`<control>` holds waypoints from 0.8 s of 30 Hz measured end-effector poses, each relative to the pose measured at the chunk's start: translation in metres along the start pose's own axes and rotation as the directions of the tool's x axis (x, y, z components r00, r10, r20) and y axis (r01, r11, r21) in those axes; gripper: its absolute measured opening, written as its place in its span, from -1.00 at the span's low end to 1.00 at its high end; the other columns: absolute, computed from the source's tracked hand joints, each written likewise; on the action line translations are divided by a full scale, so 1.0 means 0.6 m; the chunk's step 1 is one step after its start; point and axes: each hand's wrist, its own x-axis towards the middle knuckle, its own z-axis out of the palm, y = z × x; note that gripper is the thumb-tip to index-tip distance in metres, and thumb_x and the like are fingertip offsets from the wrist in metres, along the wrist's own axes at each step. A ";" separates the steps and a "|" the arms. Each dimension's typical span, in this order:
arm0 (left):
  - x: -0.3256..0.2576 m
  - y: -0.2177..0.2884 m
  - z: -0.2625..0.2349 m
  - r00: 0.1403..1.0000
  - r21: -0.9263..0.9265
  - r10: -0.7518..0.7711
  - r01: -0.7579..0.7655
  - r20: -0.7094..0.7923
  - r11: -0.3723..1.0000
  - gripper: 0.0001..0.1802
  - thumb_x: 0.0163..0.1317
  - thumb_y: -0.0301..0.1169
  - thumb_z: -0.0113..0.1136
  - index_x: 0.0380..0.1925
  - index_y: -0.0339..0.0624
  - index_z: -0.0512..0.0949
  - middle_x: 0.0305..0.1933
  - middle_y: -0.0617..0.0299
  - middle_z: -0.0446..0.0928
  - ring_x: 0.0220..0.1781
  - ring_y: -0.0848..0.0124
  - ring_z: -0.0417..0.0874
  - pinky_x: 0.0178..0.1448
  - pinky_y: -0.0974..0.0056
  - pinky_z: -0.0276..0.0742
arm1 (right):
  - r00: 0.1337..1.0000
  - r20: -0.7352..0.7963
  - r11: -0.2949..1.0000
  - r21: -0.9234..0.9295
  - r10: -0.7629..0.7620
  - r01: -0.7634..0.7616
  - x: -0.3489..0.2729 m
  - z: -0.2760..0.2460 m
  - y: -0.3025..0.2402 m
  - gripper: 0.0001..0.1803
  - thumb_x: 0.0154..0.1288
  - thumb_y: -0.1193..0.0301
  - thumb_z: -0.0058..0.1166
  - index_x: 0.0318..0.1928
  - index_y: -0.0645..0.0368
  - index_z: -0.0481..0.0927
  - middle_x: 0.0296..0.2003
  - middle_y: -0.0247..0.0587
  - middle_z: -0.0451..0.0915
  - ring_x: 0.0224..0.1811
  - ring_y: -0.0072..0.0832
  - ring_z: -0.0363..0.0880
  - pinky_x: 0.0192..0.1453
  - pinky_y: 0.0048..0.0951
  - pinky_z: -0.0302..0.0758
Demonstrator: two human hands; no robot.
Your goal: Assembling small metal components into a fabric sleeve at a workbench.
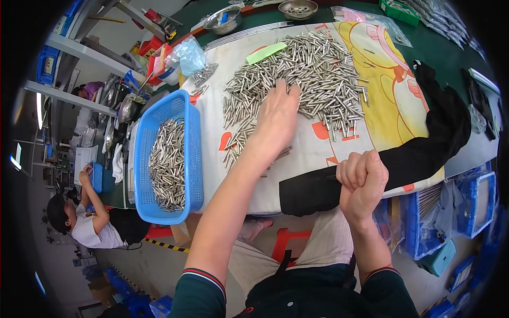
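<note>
A large heap of short silver metal pins [313,69] lies on a white printed cloth [307,153] covering the table. My left hand [277,114] rests flat, palm down and fingers spread, on the heap's near left edge, with a few pins under it. My right hand [362,180] is closed in a fist at the table's near edge, gripping a black cloth [424,148] that trails away to the right. Left of my left arm, a blue plastic basket [192,153] holds many of the same pins [167,164].
Two metal bowls [222,20] stand at the table's far edge, with clear bags and a green strip near them. Blue bins [477,201] sit low on the right. Another person [90,222] sits at a bench far left, below metal shelves.
</note>
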 end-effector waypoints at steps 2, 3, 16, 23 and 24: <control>-0.009 0.019 0.006 0.995 -0.026 0.090 -0.091 -0.047 0.995 -0.74 -0.06 -0.69 -0.01 -0.28 -0.39 0.41 -0.24 -0.09 0.33 -0.17 0.00 0.47 -0.15 0.04 0.49 | 1.000 0.004 1.000 -0.001 -0.015 0.015 0.002 -0.003 -0.002 -0.53 0.45 0.35 -0.32 -0.69 0.13 0.10 -0.77 -0.42 0.08 -0.73 -0.69 -0.06 -0.64 -0.56 -0.05; -0.014 0.029 0.004 0.995 -0.046 0.098 -0.099 -0.033 0.994 -0.74 -0.05 -0.69 -0.02 -0.27 -0.40 0.41 -0.27 -0.06 0.33 -0.17 0.03 0.46 -0.14 0.06 0.48 | 1.000 -0.002 1.000 -0.003 -0.012 0.012 0.003 -0.003 -0.002 -0.53 0.45 0.35 -0.32 -0.69 0.13 0.10 -0.77 -0.42 0.08 -0.73 -0.69 -0.06 -0.64 -0.56 -0.05; -0.086 0.041 -0.039 0.988 -0.275 0.148 -0.128 0.051 0.953 -0.68 -0.13 -0.57 0.28 -0.27 -0.29 0.51 -0.36 0.10 0.40 -0.26 0.15 0.48 -0.16 0.15 0.43 | 1.000 -0.028 0.999 -0.035 -0.011 0.010 0.004 -0.003 0.000 -0.51 0.46 0.28 -0.37 -0.69 0.08 0.09 -0.78 -0.44 0.04 -0.76 -0.69 -0.15 -0.64 -0.54 -0.09; -0.088 0.035 -0.036 0.993 -0.256 0.115 -0.107 0.019 0.961 -0.76 -0.05 -0.58 0.25 -0.30 -0.31 0.56 -0.37 0.10 0.51 -0.30 0.18 0.56 -0.20 0.20 0.47 | 1.000 -0.024 0.996 0.084 -0.005 0.007 0.004 -0.013 0.002 -0.52 0.46 0.36 -0.32 -0.69 0.15 0.13 -0.77 -0.41 0.11 -0.74 -0.70 -0.07 -0.67 -0.57 -0.07; -0.087 0.033 -0.034 0.993 -0.252 0.114 -0.107 0.016 0.962 -0.77 -0.04 -0.59 0.24 -0.30 -0.31 0.56 -0.38 0.10 0.51 -0.30 0.18 0.57 -0.22 0.21 0.48 | 1.000 -0.022 0.996 0.087 -0.006 0.008 0.004 -0.014 0.003 -0.52 0.46 0.35 -0.32 -0.69 0.15 0.13 -0.77 -0.41 0.11 -0.74 -0.70 -0.07 -0.66 -0.58 -0.07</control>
